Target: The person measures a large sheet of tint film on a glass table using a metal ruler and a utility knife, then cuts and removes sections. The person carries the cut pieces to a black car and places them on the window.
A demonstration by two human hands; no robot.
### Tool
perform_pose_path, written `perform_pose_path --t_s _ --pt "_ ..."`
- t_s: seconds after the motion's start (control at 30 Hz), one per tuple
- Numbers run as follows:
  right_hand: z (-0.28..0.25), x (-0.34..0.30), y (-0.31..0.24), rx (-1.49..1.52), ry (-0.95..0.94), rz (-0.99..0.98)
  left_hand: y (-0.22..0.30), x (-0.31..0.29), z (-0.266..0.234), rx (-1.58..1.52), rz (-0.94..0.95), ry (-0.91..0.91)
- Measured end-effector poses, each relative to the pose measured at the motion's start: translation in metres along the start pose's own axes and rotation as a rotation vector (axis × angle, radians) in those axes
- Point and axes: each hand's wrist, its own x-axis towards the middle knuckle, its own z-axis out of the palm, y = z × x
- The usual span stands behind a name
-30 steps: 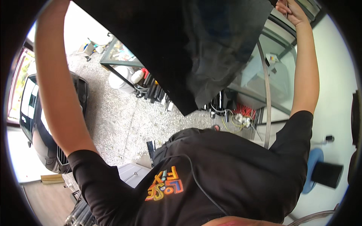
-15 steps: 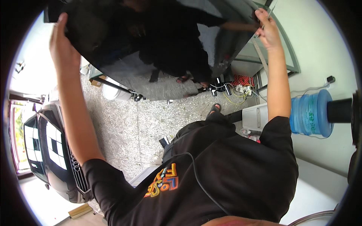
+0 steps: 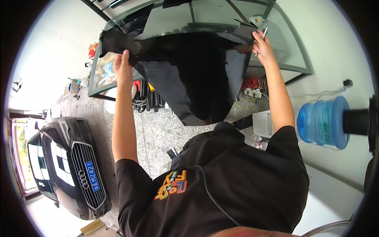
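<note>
Blue number plate [image 3: 91,172] on black car's grille, lower left.

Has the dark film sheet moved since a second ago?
Yes. The dark film sheet has come down from overhead onto the curved glass panel, held by left hand and right hand.

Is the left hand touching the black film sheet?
Touching. The head view shows the left hand gripping the upper left edge of the black film sheet, fingers folded over it.
</note>
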Motion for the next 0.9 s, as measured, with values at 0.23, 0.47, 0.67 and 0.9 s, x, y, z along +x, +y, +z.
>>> perform_pose_path --t_s 0.23,0.47,0.67,0.9 --pt "-0.042 0.082 0.033 -0.225 -0.075 0.029 -0.075 0.033 0.002 0.057 -0.201 0.061" --pt "-0.041 0.169 0.093 -0.369 -0.127 0.14 -0.158 0.08 -0.041 0.039 -0.372 0.118" --pt "-0.056 0.22 0.15 -0.506 -0.037 0.279 -0.211 0.106 -0.033 0.187 -0.45 0.238" --pt "-0.089 0.237 0.2 -0.934 0.069 0.296 -0.255 0.127 -0.049 0.979 -0.374 0.026"
